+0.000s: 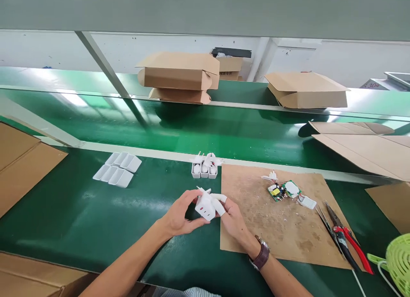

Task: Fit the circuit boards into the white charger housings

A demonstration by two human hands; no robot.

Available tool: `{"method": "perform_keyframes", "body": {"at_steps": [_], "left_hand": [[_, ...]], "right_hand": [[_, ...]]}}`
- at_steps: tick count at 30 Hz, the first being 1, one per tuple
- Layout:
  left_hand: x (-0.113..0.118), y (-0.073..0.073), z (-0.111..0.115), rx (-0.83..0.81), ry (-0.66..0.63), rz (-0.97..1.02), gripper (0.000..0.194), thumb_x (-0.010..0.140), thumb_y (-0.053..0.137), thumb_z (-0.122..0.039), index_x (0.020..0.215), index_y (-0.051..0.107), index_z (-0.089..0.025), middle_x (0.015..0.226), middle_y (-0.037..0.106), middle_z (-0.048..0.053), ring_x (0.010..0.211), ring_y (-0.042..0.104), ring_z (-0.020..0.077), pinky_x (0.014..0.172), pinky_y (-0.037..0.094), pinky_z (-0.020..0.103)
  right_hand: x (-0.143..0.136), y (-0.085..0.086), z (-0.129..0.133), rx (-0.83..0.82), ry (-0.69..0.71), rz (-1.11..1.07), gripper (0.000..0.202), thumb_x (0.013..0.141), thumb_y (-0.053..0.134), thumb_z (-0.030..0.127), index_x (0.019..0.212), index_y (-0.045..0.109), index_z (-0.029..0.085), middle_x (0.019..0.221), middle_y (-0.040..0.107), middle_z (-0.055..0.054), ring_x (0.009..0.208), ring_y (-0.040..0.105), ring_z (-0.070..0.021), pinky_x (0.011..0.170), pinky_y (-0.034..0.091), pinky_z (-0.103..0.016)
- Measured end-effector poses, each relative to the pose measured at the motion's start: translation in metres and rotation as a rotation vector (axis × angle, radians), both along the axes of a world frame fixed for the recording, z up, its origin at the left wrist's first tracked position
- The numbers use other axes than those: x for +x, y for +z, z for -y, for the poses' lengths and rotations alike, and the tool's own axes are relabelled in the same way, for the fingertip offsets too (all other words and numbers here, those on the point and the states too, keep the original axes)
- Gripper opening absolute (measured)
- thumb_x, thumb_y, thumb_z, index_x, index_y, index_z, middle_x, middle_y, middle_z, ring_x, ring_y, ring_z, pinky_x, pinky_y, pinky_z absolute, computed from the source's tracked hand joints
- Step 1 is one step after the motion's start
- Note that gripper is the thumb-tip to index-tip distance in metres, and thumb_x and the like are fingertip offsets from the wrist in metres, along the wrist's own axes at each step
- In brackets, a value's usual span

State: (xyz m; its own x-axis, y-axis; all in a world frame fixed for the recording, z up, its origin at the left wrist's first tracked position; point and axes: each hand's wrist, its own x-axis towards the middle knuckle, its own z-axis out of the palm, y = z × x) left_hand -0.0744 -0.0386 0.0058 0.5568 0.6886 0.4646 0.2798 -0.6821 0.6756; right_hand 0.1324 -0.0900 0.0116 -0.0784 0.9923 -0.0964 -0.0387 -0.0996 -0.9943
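Observation:
Between my two hands is a white charger housing [205, 206], with slot-like port openings and a small red mark on the side facing me. My left hand [182, 212] grips it from the left, thumb below and fingers over the top. On the other side my right hand [234, 220], with white covers on its fingertips, has its fingers closed on the housing. Farther back stand small white housings [204, 173] in a row, with plug pieces and thin wires on top. White empty shells [118, 168] lie in two rows at the left.
A brown board [272, 224] lies at the right, bearing circuit boards [284, 190] wired to white parts. Red-and-black pliers [344, 233] and tweezers [329, 228] rest on its right side. A green fan [399, 263] stands beyond. Cardboard boxes [179, 77] sit on the shelf.

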Motion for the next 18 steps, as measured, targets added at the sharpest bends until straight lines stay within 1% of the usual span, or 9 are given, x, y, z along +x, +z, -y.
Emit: {"method": "perform_keyframes", "body": {"at_steps": [3,6,9,11,13,14,16,18], "left_hand": [[0.007,0.003,0.002,0.059,0.008,0.030,0.068,0.091,0.073,-0.044,0.146,0.039,-0.024,0.115,0.069,0.011,0.092,0.071,0.0240,0.080,0.062,0.041],[0.010,0.007,0.001,0.126,0.000,0.081,0.066,0.095,0.069,-0.040,0.149,0.038,-0.022,0.117,0.069,0.012,0.092,0.071,0.0234,0.079,0.062,0.040],[0.010,0.009,0.001,0.176,0.001,0.102,0.067,0.095,0.069,-0.039,0.151,0.036,-0.021,0.119,0.069,0.013,0.095,0.071,0.0238,0.081,0.063,0.039],[0.010,0.009,0.002,0.186,-0.005,0.086,0.075,0.092,0.073,-0.044,0.152,0.035,-0.020,0.123,0.067,0.016,0.102,0.071,0.0268,0.085,0.063,0.043],[0.011,0.007,0.003,0.203,-0.001,0.054,0.086,0.088,0.078,-0.048,0.154,0.033,-0.018,0.128,0.064,0.019,0.111,0.069,0.0312,0.092,0.062,0.048],[0.011,0.006,0.003,0.224,0.013,0.040,0.087,0.088,0.078,-0.046,0.155,0.031,-0.017,0.130,0.063,0.020,0.116,0.067,0.0326,0.095,0.061,0.049],[0.010,0.006,0.002,0.290,0.058,0.044,0.082,0.091,0.074,-0.037,0.157,0.030,-0.016,0.132,0.062,0.021,0.120,0.066,0.0324,0.097,0.060,0.048],[0.006,0.008,-0.003,0.345,0.130,0.100,0.075,0.092,0.071,-0.030,0.156,0.032,-0.016,0.130,0.063,0.019,0.118,0.067,0.0299,0.098,0.060,0.045]], "right_hand": [[0.001,0.001,-0.001,-0.060,0.006,-0.022,0.040,0.099,0.054,0.057,0.117,0.073,0.026,0.097,0.078,-0.004,0.083,0.075,-0.0229,0.067,0.066,-0.035],[0.001,-0.002,-0.001,-0.070,-0.003,-0.025,0.043,0.098,0.055,0.061,0.115,0.073,0.025,0.102,0.078,-0.006,0.088,0.076,-0.0246,0.072,0.066,-0.038],[0.001,-0.005,-0.001,-0.063,-0.012,-0.022,0.042,0.098,0.056,0.060,0.114,0.072,0.025,0.103,0.078,-0.007,0.090,0.076,-0.0253,0.077,0.067,-0.041],[-0.001,-0.006,-0.001,-0.033,-0.022,0.005,0.040,0.097,0.058,0.059,0.114,0.071,0.025,0.102,0.078,-0.007,0.090,0.076,-0.0253,0.080,0.067,-0.043],[-0.006,-0.004,0.002,0.053,-0.067,0.048,0.037,0.096,0.062,0.056,0.115,0.069,0.025,0.104,0.078,-0.007,0.091,0.076,-0.0250,0.082,0.067,-0.043],[-0.008,-0.002,0.004,0.118,-0.093,0.077,0.036,0.095,0.064,0.055,0.115,0.068,0.025,0.107,0.078,-0.008,0.094,0.076,-0.0250,0.084,0.067,-0.043],[-0.011,0.004,0.008,0.271,-0.112,0.148,0.030,0.094,0.067,0.050,0.113,0.068,0.026,0.118,0.075,-0.011,0.103,0.074,-0.0250,0.088,0.066,-0.041],[-0.010,0.012,0.008,0.398,-0.071,0.220,0.023,0.097,0.064,0.044,0.110,0.069,0.026,0.125,0.072,-0.011,0.109,0.073,-0.0245,0.090,0.065,-0.040]]}}
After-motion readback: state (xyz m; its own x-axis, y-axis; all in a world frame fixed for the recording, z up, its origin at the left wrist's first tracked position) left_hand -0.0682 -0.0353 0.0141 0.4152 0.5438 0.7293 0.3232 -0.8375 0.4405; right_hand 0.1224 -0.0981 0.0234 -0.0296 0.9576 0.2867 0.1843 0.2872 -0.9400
